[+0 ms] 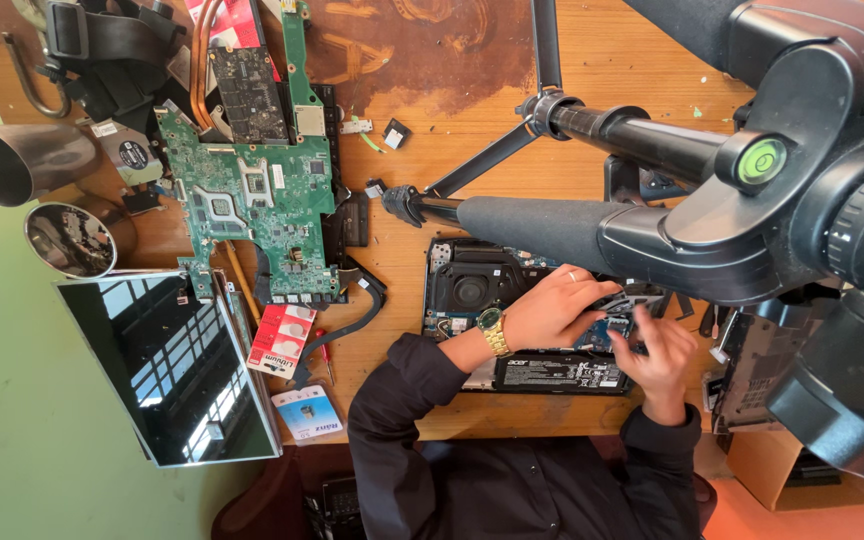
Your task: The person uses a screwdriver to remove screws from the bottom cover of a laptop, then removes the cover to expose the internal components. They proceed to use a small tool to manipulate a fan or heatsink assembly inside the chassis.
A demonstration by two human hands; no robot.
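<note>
Both hands over an opened laptop [472, 285] lying base-up on the wooden worktop [592, 60], below a black tripod [552, 215]. Left hand [552, 310], gold watch at the wrist, curled narrow with fingertips pressed on a small blue board [614, 326] inside the laptop. Right hand [664, 360] just beside, fingers bent onto the same spot; cannot tell whether anything is pinched. Green motherboard [252, 200] and loose screen panel [172, 370] well apart at the other end
</note>
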